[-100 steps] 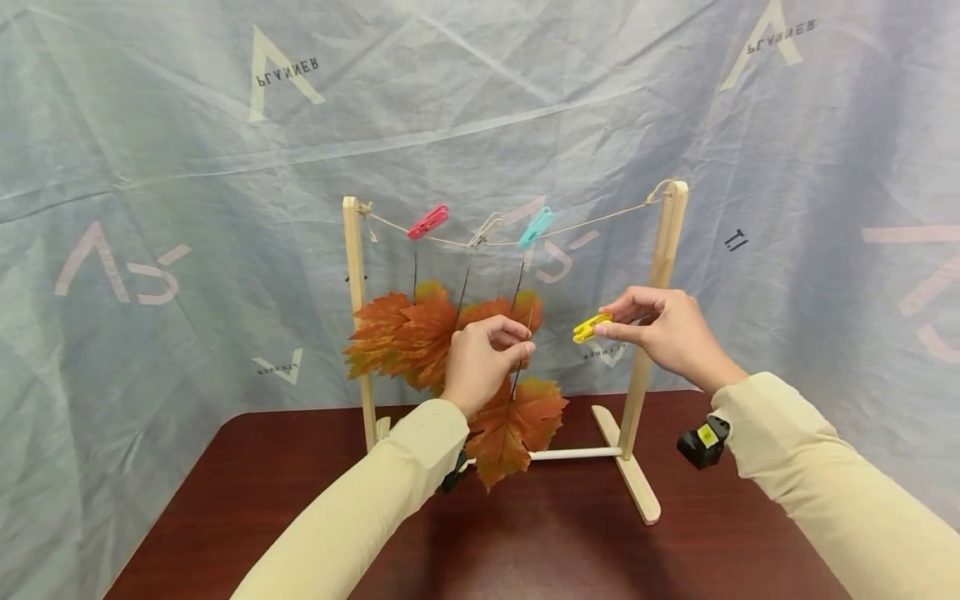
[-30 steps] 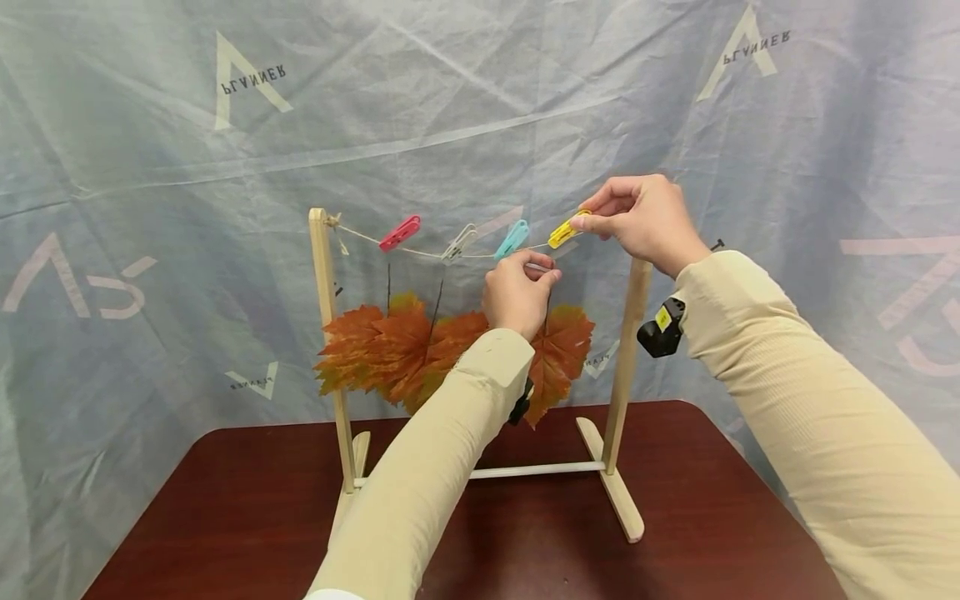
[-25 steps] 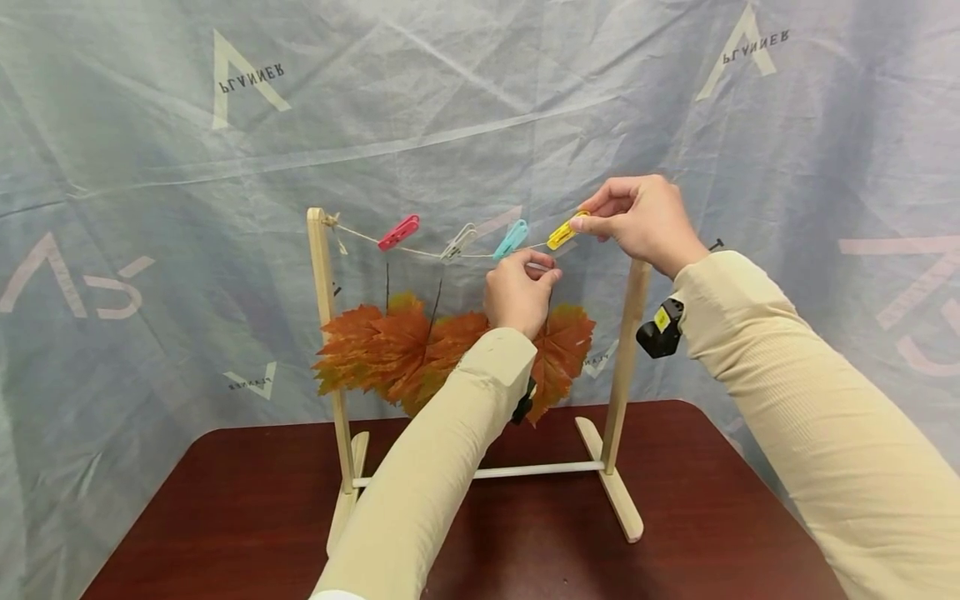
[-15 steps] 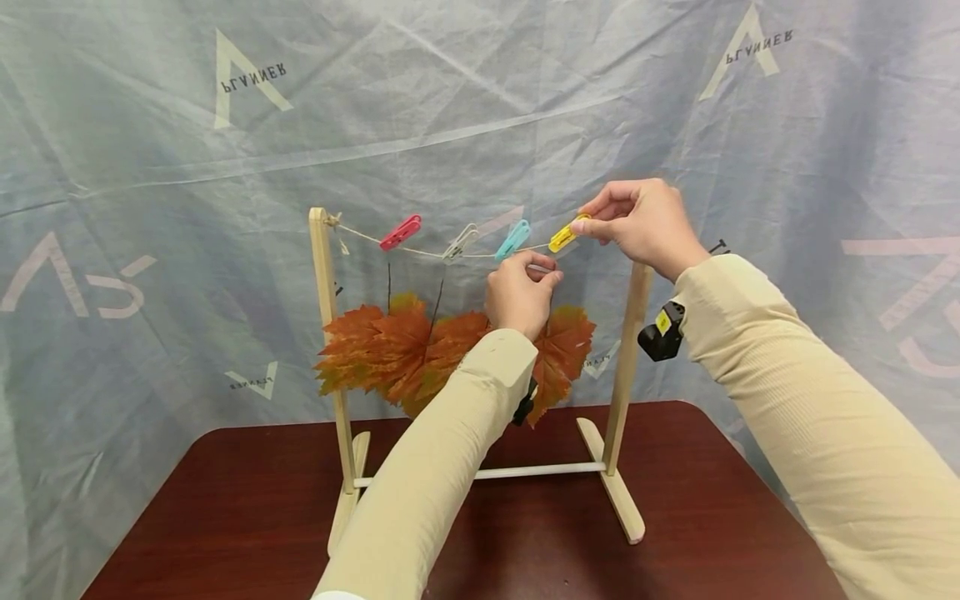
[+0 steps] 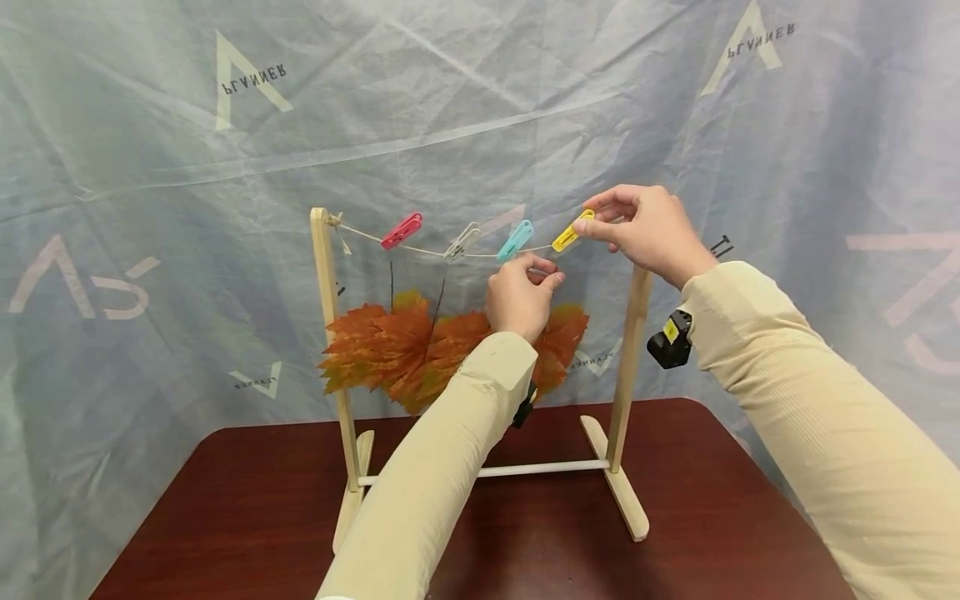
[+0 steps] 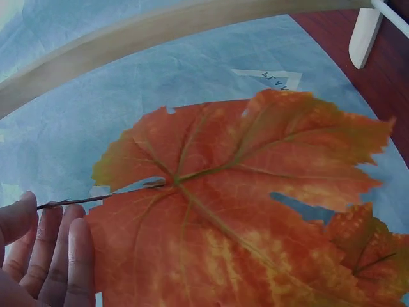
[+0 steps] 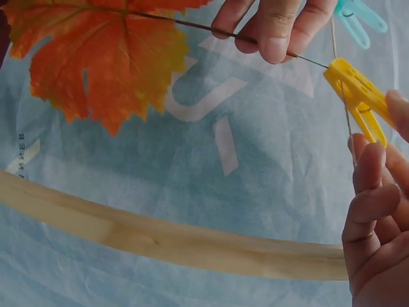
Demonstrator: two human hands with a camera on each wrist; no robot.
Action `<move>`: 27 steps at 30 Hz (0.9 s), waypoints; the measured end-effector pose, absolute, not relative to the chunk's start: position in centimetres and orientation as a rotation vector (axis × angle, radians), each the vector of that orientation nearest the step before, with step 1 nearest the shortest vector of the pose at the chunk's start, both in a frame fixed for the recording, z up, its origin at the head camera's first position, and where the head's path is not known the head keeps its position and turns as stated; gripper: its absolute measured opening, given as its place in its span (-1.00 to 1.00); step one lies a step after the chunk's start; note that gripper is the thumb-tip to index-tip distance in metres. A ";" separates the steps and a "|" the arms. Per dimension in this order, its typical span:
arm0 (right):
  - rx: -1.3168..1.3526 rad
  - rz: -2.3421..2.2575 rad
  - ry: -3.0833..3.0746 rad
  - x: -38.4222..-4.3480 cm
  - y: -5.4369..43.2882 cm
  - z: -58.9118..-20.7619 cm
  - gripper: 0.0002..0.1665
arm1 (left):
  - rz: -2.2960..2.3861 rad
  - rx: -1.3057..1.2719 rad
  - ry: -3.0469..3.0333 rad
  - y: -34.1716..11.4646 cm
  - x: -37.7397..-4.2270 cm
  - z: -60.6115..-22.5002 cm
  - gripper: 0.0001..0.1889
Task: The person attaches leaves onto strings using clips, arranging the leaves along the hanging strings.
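Note:
My left hand (image 5: 519, 293) pinches the dark stem (image 6: 77, 200) of an orange maple leaf (image 6: 211, 173) just under the string. At the stem's top end, a yellow clothespin (image 7: 354, 93) sits across the string (image 7: 348, 121), its jaws over the stem tip. My right hand (image 5: 651, 232) has thumb and fingers on the clothespin's handle ends, which stand spread apart in the right wrist view. Further left on the string are a blue clothespin (image 5: 515, 241), a white one (image 5: 462, 241) and a red one (image 5: 402, 231), with more orange leaves (image 5: 397, 342) hanging below.
The string runs between the left post (image 5: 330, 333) and right post (image 5: 632, 358) of a wooden stand. A white crossbar (image 5: 540, 469) joins the posts low down. The stand rests on a dark red table (image 5: 247, 500), before a grey printed curtain (image 5: 450, 100).
Both hands have risen to the string, bringing the leaf stem and the yellow clothespin together there. Within the last half second, the right fingers have spread a little and the leaf has turned slightly.

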State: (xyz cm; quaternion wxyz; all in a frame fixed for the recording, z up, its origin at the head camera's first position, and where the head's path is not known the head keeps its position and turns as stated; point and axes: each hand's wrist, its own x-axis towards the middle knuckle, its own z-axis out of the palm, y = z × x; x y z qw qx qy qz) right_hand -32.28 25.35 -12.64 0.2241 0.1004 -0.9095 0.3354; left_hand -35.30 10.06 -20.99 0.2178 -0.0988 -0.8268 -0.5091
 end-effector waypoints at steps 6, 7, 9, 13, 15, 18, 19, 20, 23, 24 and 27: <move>0.288 0.927 -2.465 -31.6 25.2 -12.9 -0.27 | -1.452 -0.337 -2.236 9.0 -34.8 -21.2 -0.84; 0.281 0.924 -2.444 -31.5 25.2 -13.0 -0.26 | -1.457 -0.357 -2.228 8.8 -34.7 -21.2 -0.83; 0.268 0.925 -2.390 -31.1 25.2 -13.2 -0.27 | -1.474 -0.405 -2.211 8.3 -34.4 -21.2 -0.82; 0.262 0.932 -2.297 -30.3 25.1 -13.9 -0.36 | -1.491 -0.466 -2.190 7.4 -33.9 -21.2 -0.79; 0.267 0.932 -2.274 -30.0 24.9 -14.4 -0.41 | -1.495 -0.476 -2.192 6.7 -33.5 -21.3 -0.80; 0.260 0.932 -2.248 -29.6 24.8 -15.1 -0.48 | -1.497 -0.498 -2.199 5.9 -33.2 -21.3 -0.81; 0.258 0.936 -2.241 -29.5 24.8 -15.3 -0.50 | -1.493 -0.506 -2.203 5.6 -33.1 -21.3 -0.81; 0.255 0.941 -2.233 -29.4 24.7 -15.5 -0.52 | -1.488 -0.514 -2.207 5.3 -33.0 -21.4 -0.81; 0.258 0.959 -2.223 -29.1 24.5 -16.0 -0.54 | -1.472 -0.528 -2.225 4.3 -32.6 -21.6 -0.79; 0.260 0.965 -2.224 -29.0 24.4 -16.2 -0.54 | -1.464 -0.529 -2.235 3.9 -32.5 -21.7 -0.78; 0.260 0.981 -2.238 -28.5 24.0 -16.8 -0.54 | -1.438 -0.532 -2.263 2.9 -32.0 -22.1 -0.76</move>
